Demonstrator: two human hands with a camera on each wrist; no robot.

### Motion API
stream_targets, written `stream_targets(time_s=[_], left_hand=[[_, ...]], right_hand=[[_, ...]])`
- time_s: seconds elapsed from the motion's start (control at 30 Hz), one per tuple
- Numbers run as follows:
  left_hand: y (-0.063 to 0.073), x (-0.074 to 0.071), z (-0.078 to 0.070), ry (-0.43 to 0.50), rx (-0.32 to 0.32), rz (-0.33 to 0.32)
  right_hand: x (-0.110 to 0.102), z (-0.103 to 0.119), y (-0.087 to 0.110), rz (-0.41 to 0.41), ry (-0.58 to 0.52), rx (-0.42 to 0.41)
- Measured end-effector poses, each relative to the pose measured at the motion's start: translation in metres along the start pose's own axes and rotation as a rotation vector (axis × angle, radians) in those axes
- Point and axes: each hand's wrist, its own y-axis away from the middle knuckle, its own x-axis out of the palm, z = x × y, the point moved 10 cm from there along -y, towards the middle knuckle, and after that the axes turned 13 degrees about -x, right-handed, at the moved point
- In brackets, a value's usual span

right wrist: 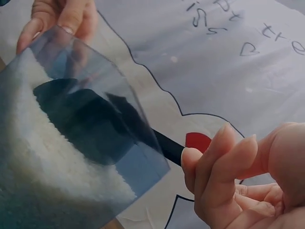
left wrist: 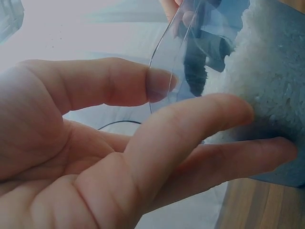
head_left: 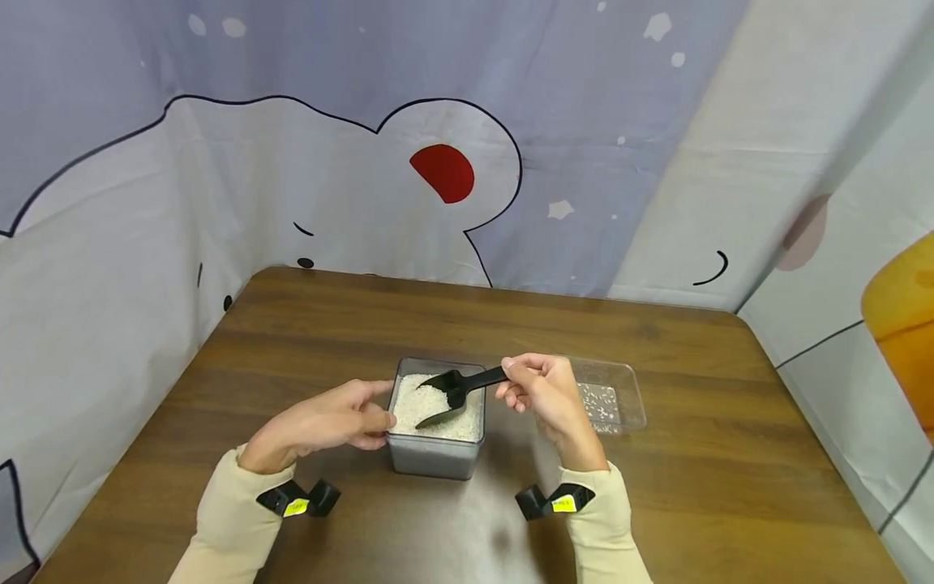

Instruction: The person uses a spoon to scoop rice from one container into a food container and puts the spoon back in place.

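A clear square container [head_left: 435,459] stands on the table, filled well up with white rice [head_left: 409,410]. My left hand [head_left: 328,420] steadies it from the left; in the left wrist view the thumb [left wrist: 162,85] lies at its rim and the other fingers [left wrist: 228,157] rest along its wall, fairly straight. My right hand [head_left: 547,397] pinches the handle of a black scoop [head_left: 456,388]. The scoop's bowl sits tilted in the container with its front edge in the rice, seen through the wall in the right wrist view. Some rice lies in the bowl.
Just right of and behind my right hand is a shallow clear tray [head_left: 633,397] with scattered rice grains on its bottom. The brown wooden table [head_left: 730,454] reaches back to a printed cloth backdrop [head_left: 350,178].
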Motion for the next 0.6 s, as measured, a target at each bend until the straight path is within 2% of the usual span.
stream_targets(time_s=[0.27,0.6], left_hand=[[0.001,-0.001,-0.003,-0.002,0.006,-0.001],[0.001,0.001,0.000,0.001,0.001,0.007]], right_hand=[[-0.012,0.004,-0.003,-0.011,-0.091,-0.004],[-0.020,0.005,-0.002,-0.016,-0.120,0.011]])
